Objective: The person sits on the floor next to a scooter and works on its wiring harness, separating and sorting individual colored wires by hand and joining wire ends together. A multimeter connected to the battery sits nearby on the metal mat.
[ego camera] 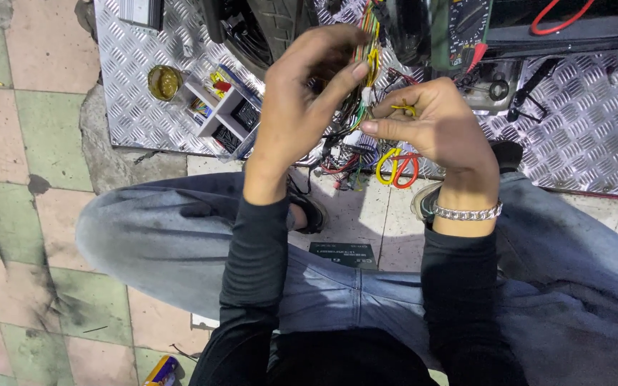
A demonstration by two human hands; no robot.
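Wiring harness (366, 43) — a bundle of multicoloured wires, green, yellow, red and orange — runs down from the top middle of the view, between both raised hands, and spreads into a tangle of loose wires (348, 161) lower down over the metal plate. Left hand (302, 100) is up in front of the bundle, fingers curled, thumb and forefinger pinched together around the wires near a small white connector (368, 94); slightly blurred, so exact contact is hard to tell. Right hand (434, 121) sits just beside it, fingers closed, gripping a thin yellow wire (403, 109) between thumb and fingers. Silver chain bracelet (466, 212) on the right wrist. Yellow and red wire loops (396, 168) hang just below the right hand.

Behind — diamond-pattern metal plate (588, 136), a small white compartment tray (216, 114) with bits in it, a round tin (164, 82) beside it, a multimeter (466, 25) at top right. Person crouches in blue jeans (173, 236) over a tiled floor (30, 129).
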